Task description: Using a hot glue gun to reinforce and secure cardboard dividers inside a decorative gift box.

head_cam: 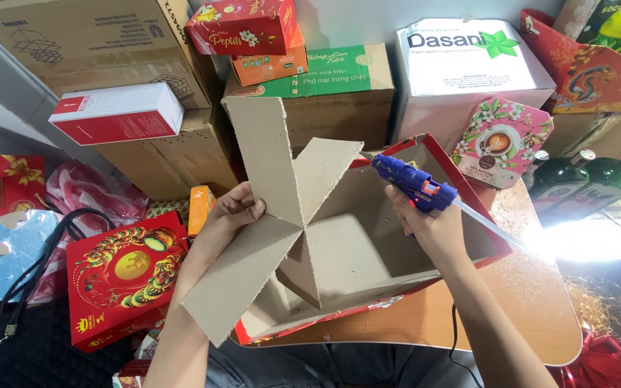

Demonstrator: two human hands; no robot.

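Note:
My left hand (230, 215) grips a cross-shaped grey cardboard divider (271, 208) and holds it tilted over an open red box (425, 215) with a grey cardboard inside. My right hand (429, 226) is closed around a blue hot-glue gun (411, 181). Its nozzle points left at the top edge of one divider panel, close to it or touching it. A clear glue stick (490, 228) sticks out of the gun's back. The gun's black cord (456, 338) hangs down below my forearm.
The red box rests on a small wooden table (526, 302). Stacked cardboard cartons (109, 43) and gift boxes stand behind. A red decorated gift box (120, 276) lies at the left, a pink floral tin (501, 140) and two green bottles (576, 179) at the right.

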